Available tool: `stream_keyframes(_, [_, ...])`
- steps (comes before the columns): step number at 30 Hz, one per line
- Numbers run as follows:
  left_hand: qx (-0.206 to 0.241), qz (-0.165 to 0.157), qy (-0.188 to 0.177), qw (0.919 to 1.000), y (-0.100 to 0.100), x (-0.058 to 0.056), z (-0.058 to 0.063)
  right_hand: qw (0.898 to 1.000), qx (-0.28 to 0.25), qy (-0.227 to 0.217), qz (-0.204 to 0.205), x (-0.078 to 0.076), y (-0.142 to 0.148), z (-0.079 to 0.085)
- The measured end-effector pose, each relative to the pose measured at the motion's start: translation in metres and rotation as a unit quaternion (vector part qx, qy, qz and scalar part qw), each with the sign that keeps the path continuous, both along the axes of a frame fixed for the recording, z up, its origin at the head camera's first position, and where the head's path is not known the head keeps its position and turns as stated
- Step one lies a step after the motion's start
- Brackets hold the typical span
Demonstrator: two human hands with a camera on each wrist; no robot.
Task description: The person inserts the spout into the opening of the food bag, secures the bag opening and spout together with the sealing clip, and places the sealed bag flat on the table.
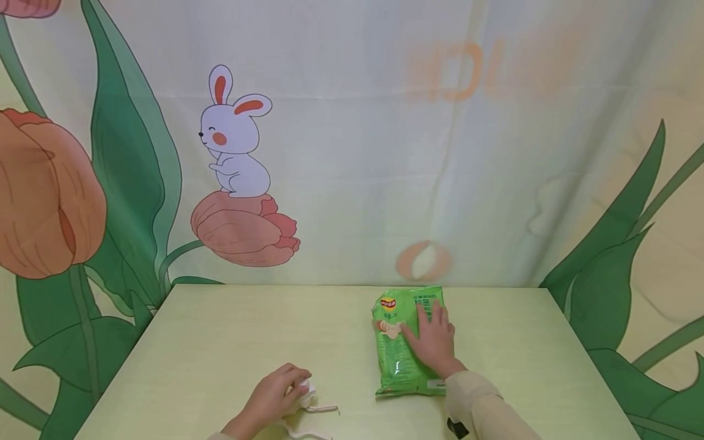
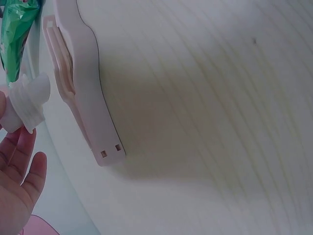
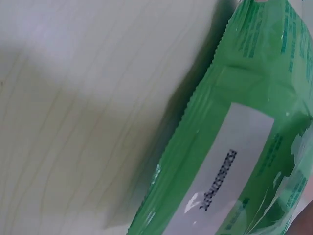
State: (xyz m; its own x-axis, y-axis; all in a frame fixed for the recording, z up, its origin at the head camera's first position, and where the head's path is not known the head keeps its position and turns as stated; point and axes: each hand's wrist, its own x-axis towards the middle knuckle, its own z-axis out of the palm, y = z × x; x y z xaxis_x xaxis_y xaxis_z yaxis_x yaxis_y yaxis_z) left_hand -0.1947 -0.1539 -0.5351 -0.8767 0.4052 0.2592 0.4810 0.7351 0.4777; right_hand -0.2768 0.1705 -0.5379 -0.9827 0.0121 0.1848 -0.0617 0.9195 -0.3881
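A green Lay's chip bag [image 1: 401, 354] lies on the table right of centre. My right hand [image 1: 434, 340] rests on its upper right part with fingers spread and fairly straight. The right wrist view shows the bag's crimped edge and a pale printed label [image 3: 220, 171]. Left of the bag, my left hand [image 1: 275, 394] pinches a small white ridged object [image 2: 29, 103], whose kind I cannot tell. Beneath and beside that hand lies a pale pinkish-white plastic bag clip [image 2: 88, 83], long, with two small square holes at one end; the hand partly hides it in the head view.
The pale table [image 1: 220, 342] runs back to a hanging cloth [image 1: 341, 153] printed with tulips and a rabbit. A small black item [image 1: 457, 428] shows beneath the right sleeve [image 1: 478, 397].
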Motion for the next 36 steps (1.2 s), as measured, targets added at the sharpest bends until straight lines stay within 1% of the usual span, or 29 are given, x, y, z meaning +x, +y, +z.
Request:
stream_keyframes(5, [0.007,-0.004,-0.004,1.0000,-0.001,0.001,0.000,0.999,-0.017,-0.039,-0.010,-0.001,0.005,-0.001])
stream_keyframes(10, [0.005,-0.005,-0.022,0.9997,-0.002,0.001,-0.001,0.998,-0.028,-0.054,-0.024,-0.002,0.009,-0.001])
stream_keyframes(15, [0.007,-0.008,-0.023,0.9997,-0.002,0.001,0.000,0.997,-0.039,-0.057,-0.037,-0.005,0.014,-0.005])
stream_keyframes(22, [0.000,-0.001,-0.022,0.9998,-0.004,0.002,-0.001,0.996,-0.065,-0.053,-0.037,-0.006,0.019,-0.007])
stream_keyframes(27, [-0.006,0.003,-0.031,0.9995,-0.005,0.001,-0.002,0.996,-0.065,-0.049,-0.034,-0.007,0.020,-0.009])
stream_keyframes(31, [-0.006,0.005,-0.035,0.9994,-0.006,0.001,-0.003,0.997,-0.065,-0.038,-0.035,-0.008,0.019,-0.011])
stream_keyframes(36, [-0.003,-0.001,-0.035,0.9994,-0.007,0.001,-0.005,0.996,-0.068,-0.038,-0.043,-0.008,0.017,-0.014])
